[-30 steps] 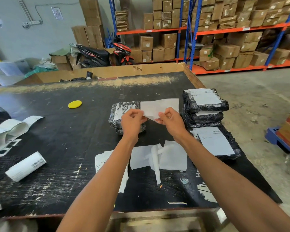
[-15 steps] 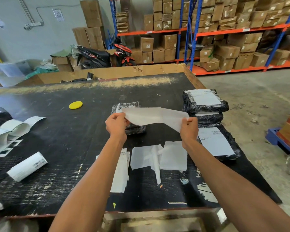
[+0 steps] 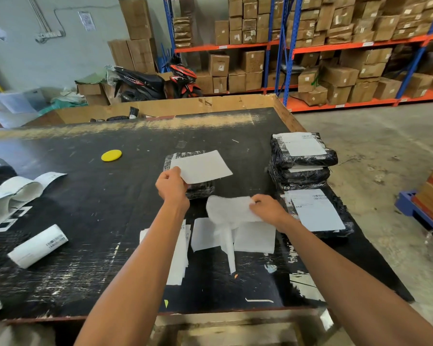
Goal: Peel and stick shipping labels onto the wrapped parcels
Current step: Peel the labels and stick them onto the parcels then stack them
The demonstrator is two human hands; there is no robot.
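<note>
On the black scuffed counter (image 3: 90,221), the left hand (image 3: 171,187) is pinching the white rectangular label (image 3: 201,166) just above the black wrapped parcel (image 3: 198,189), while the right hand (image 3: 269,211) is pinching the crumpled backing paper (image 3: 229,209) nearer.

White label (image 3: 202,166) flat above black wrapped parcel (image 3: 200,190), table centre
</note>
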